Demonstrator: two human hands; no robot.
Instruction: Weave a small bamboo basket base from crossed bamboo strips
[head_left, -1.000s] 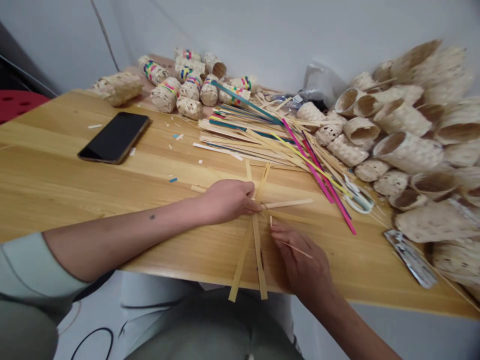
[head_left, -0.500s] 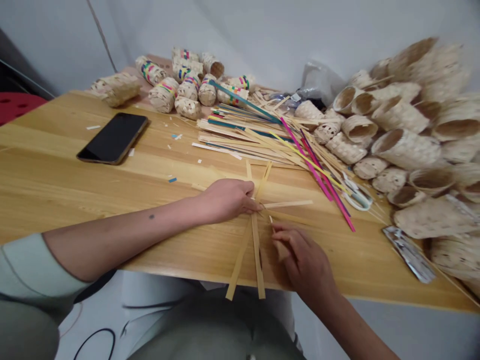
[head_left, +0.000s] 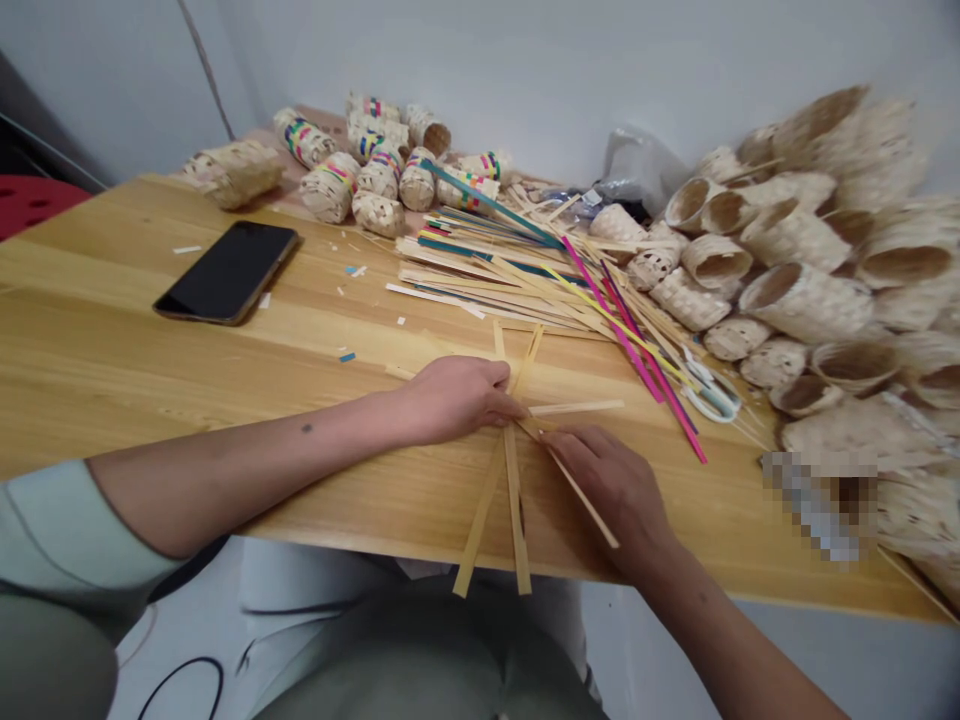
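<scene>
Several pale bamboo strips (head_left: pixel 481 520) cross one another near the table's front edge and fan outward. My left hand (head_left: pixel 461 398) is closed on their crossing point, thumb and fingers pressed together; the crossing itself is mostly hidden under it. Just to the right, my right hand (head_left: pixel 604 480) pinches a narrow strip (head_left: pixel 585 500) that runs from my left fingertips down toward the front edge. Another strip (head_left: pixel 577 408) points right from the crossing, above my right hand.
A black phone (head_left: pixel 227 272) lies at left. Behind my hands is a pile of loose strips (head_left: pixel 495 275), some coloured. Small woven tubes (head_left: pixel 330 187) stand at the back; many more woven tubes (head_left: pixel 810 298) are heaped at right, near white-handled scissors (head_left: pixel 712 400).
My right hand has moved slightly up and closer to my left hand. The narrow strip at its fingers now slants down toward the front edge. My left hand has stayed in place.
</scene>
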